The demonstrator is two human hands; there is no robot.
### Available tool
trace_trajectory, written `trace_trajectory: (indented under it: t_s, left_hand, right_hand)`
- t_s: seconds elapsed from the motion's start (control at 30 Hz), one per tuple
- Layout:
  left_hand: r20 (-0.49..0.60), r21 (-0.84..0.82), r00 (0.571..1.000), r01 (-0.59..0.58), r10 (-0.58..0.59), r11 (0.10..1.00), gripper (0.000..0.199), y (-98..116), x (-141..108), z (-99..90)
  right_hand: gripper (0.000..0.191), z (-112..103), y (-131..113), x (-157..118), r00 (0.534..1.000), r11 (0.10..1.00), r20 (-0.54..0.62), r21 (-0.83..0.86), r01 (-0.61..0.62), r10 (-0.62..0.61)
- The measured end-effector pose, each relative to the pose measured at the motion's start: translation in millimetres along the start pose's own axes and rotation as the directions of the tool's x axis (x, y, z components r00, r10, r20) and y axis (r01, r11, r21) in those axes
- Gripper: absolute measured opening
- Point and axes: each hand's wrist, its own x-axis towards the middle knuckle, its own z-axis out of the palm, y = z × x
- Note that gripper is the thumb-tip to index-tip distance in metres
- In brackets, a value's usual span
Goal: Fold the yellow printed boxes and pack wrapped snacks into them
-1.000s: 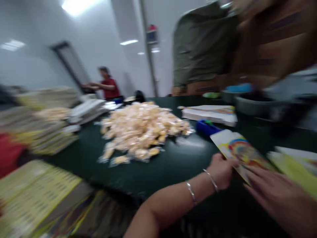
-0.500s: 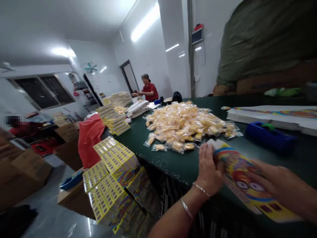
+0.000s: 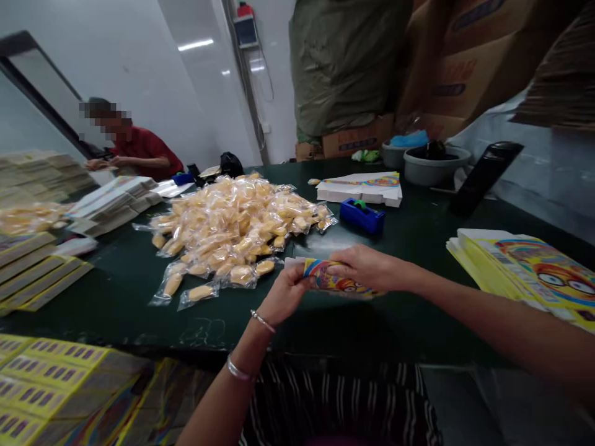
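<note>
A colourful printed carton (image 3: pixel 348 286) with a cartoon face hangs just above the dark green table (image 3: pixel 400 322), between my two hands. My left hand (image 3: pixel 284 292) is closed on its left end, near a white flap. Across its top, my right hand (image 3: pixel 360 266) grips the far edge, thumb and fingers closed. The carton's lower side is in shadow. Just beyond my left hand spreads a heap of small yellow items in clear wrappers (image 3: pixel 232 223); their kind I cannot make out.
A blue tape dispenser (image 3: pixel 361 217) and white flat cartons (image 3: pixel 360 188) lie behind my hands. More flat printed cartons (image 3: pixel 534 266) are stacked at right. Packed yellow boxes (image 3: pixel 51 378) stand at lower left. A co-worker in red (image 3: pixel 144 152) sits at far left; grey basins (image 3: pixel 434 167) stand at the back.
My view has swung to the right. The carton, which lay slanted on the table under my hands, is now raised and held more level between them.
</note>
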Motion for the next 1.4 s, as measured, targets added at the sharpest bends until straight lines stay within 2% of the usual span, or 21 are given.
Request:
trace_trajectory:
  t_s: [0.1,0.2,0.27,0.33,0.43,0.5,0.57,0.6,0.63,0.67,0.7,0.8,0.83,0.9,0.97,1.03,1.1,1.2,1.27,1.37,1.4]
  left_hand:
    - [0.068,-0.021,0.997,0.027,-0.025,0.999,0.024,-4,3,-6.2]
    - [0.159,-0.064,0.983,0.105,-0.094,0.992,0.029,-16,7,-15.0]
    - [0.208,-0.090,0.968,0.164,-0.142,0.982,0.031,-24,12,-19.7]
    - [0.221,-0.121,0.960,0.200,-0.170,0.972,0.034,-31,19,-23.8]
    - [0.103,-0.174,0.982,0.171,-0.155,0.970,0.037,-35,22,-32.6]
    - [-0.085,-0.177,0.991,0.092,-0.108,0.980,0.035,-35,15,-39.4]
    - [-0.326,-0.182,0.943,0.009,-0.069,0.983,0.037,-34,3,-41.9]
    - [-0.420,-0.209,0.905,-0.019,-0.072,0.978,0.041,-33,-4,-40.1]
    - [-0.462,-0.258,0.882,-0.029,-0.096,0.966,0.047,-33,-10,-35.7]
    - [-0.441,-0.317,0.889,-0.024,-0.125,0.948,0.053,-33,-16,-29.1]
    - [-0.406,-0.368,0.902,-0.015,-0.146,0.930,0.058,-32,-20,-20.9]
    - [-0.331,-0.438,0.924,0.029,-0.191,0.899,0.074,-31,-32,4.5]
    - [-0.333,-0.436,0.921,0.040,-0.203,0.899,0.079,-30,-36,10.9]
    - [-0.325,-0.405,0.922,0.063,-0.208,0.912,0.084,-29,-47,18.9]
    - [-0.297,-0.349,0.932,0.096,-0.207,0.932,0.076,-30,-62,22.7]
    - [-0.267,-0.305,0.936,0.144,-0.229,0.942,0.061,-31,-78,25.7]
    - [-0.250,-0.274,0.930,0.197,-0.268,0.941,0.049,-35,-94,29.5]
    - [-0.303,-0.156,0.905,0.264,-0.300,0.952,0.032,-40,-110,36.3]
    - [-0.343,-0.039,0.896,0.286,-0.282,0.957,0.026,-43,-115,40.1]
    - [-0.340,0.066,0.909,0.277,-0.240,0.959,0.022,-44,-117,44.2]
    - [-0.333,0.085,0.914,0.273,-0.231,0.958,0.022,-44,-116,45.5]
  right_hand:
    - [0.035,-11,8,20,0.982,0.958,0.184,0.286,-0.012,-0.043]
    - [0.025,-12,19,44,0.918,0.820,0.397,0.521,-0.235,0.010]
    - [0.031,-8,24,59,0.854,0.737,0.519,0.568,-0.366,0.025]
    - [0.030,-6,29,71,0.824,0.736,0.564,0.541,-0.408,0.042]
    - [0.025,-7,38,75,0.850,0.777,0.517,0.495,-0.389,0.096]
    - [0.029,-8,42,67,0.878,0.735,0.462,0.551,-0.396,0.128]
    - [0.036,-2,40,51,0.915,0.547,0.378,0.741,-0.390,0.141]
    - [0.040,6,36,41,0.935,0.398,0.318,0.847,-0.354,0.154]
    - [0.044,17,30,32,0.951,0.240,0.259,0.925,-0.295,0.171]
    - [0.045,31,22,23,0.960,0.115,0.204,0.967,-0.229,0.193]
    - [0.045,45,13,14,0.963,0.032,0.169,0.983,-0.179,0.209]
    - [0.046,87,-13,-8,0.950,-0.088,0.072,0.995,-0.047,0.305]
    - [0.051,96,-19,-15,0.935,-0.090,0.024,0.996,0.009,0.353]
    - [0.067,108,-27,-29,0.899,-0.029,-0.088,0.993,0.111,0.429]
    - [0.074,110,-29,-45,0.896,0.059,-0.147,0.989,0.135,0.420]
    - [0.061,110,-30,-64,0.926,0.098,-0.126,0.990,0.097,0.356]
    - [0.046,110,-32,-82,0.953,0.069,-0.061,0.997,0.042,0.298]
    - [0.028,114,-37,-104,0.950,0.040,0.020,0.999,-0.034,0.310]
    - [0.014,119,-40,-111,0.909,0.155,-0.024,0.987,-0.045,0.416]
    - [0.014,126,-41,-112,0.818,0.404,-0.212,0.914,-0.027,0.534]
    - [0.014,128,-40,-111,0.805,0.451,-0.244,0.892,-0.033,0.541]
